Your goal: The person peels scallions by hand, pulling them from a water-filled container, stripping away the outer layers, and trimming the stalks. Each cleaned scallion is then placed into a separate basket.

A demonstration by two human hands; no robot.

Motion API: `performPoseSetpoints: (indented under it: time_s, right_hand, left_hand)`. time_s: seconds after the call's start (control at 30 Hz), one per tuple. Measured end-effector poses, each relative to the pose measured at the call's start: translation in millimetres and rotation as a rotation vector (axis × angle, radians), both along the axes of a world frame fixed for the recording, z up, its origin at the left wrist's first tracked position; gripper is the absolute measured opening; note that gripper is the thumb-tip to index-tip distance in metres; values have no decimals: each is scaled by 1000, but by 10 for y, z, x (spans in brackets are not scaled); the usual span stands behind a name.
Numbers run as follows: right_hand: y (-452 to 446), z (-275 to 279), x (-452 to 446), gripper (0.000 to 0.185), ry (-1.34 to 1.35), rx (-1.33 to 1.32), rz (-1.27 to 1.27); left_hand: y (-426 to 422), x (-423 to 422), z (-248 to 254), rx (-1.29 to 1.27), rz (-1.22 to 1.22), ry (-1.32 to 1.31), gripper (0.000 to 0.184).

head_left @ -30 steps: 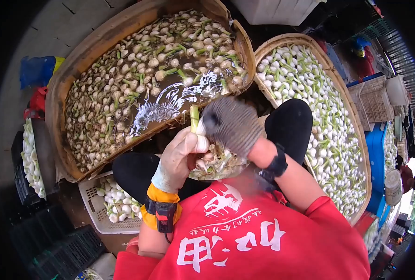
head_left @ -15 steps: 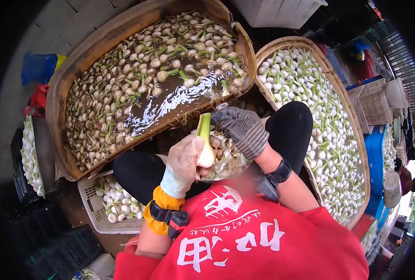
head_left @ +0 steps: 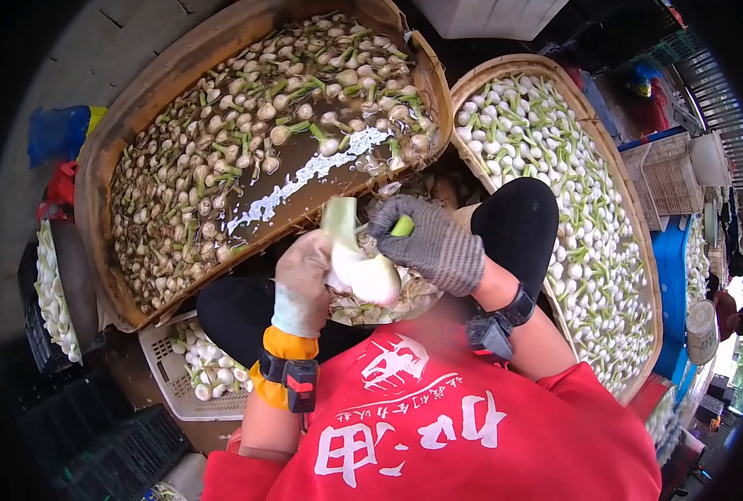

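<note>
My left hand (head_left: 303,280), in a pale glove with an orange cuff, is closed around the side of a white bulb (head_left: 370,278) with a thick green stem pointing up. On the right, my right hand (head_left: 428,242), in a grey striped glove, has its fingers curled in, with a short green stalk piece (head_left: 402,225) showing at them. The two hands are close together, the bulb between them. Beneath lies a heap of peelings and bulbs (head_left: 350,314) in my lap, partly hidden by the hands.
A large wooden-rimmed tub (head_left: 96,184) of water and unpeeled bulbs stands ahead. To the right is a long basket (head_left: 584,113) of clean white bulbs. A white crate (head_left: 167,388) holds bulbs at lower left, and a blue container (head_left: 670,275) stands far right.
The bulb has tilted, its round end now toward the right. My left hand has shifted left, and a green piece now shows at my right fingers. The view has moved slightly.
</note>
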State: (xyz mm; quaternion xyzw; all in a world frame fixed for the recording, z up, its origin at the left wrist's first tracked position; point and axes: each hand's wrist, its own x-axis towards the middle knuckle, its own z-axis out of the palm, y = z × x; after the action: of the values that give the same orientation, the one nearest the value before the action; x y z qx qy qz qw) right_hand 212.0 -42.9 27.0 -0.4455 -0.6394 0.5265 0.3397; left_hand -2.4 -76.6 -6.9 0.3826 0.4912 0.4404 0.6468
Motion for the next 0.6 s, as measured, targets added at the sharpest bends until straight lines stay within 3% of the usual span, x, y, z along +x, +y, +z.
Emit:
performPoseSetpoints:
  time_s: [0.03,0.07,0.17,0.2,0.23,0.27,0.3,0.33,0.4,0.47,0.5,0.53,0.57,0.6]
  right_hand:
    - [-1,100,81,21,28,-191,-42]
    - [1,104,177,19,10,-59,-151]
    - [109,207,531,13,-227,271,-654]
    - [192,175,693,16,-345,518,-844]
    - [290,186,806,21,-504,704,-969]
    - [294,207,825,23,-435,521,-1076]
    - [314,219,814,25,-406,452,-1044]
    - [326,214,791,28,-380,380,-1012]
    - [305,86,657,29,-226,218,-843]
    - [259,-33,518,27,-322,143,-706]
    - [244,-143,487,24,-380,181,-659]
    - [228,-200,453,24,-379,173,-657]
    - [211,-246,418,23,-334,68,-622]
    - [195,-280,400,22,-290,-36,-588]
  left_hand:
    - [55,3,38,26,50,-94,38]
    - [95,-34,56,130,36,12,40]
    - [118,-158,97,104,35,-99,36]
    - [124,-130,89,2,43,-41,30]
    - [122,-199,-38,-57,-135,132,28]
    - [151,-256,-161,-115,-315,305,27]
    - [208,-164,-96,8,-586,391,27]
    - [211,-167,-308,307,-754,701,23]
    - [322,-94,-419,431,-780,636,23]
    - [618,102,-232,324,-644,570,28]
    - [829,156,-275,-47,-641,351,28]
    - [1050,259,-148,61,-593,460,28]
    - [1284,319,-260,93,-539,345,32]
    - [1555,321,-578,153,-530,426,33]
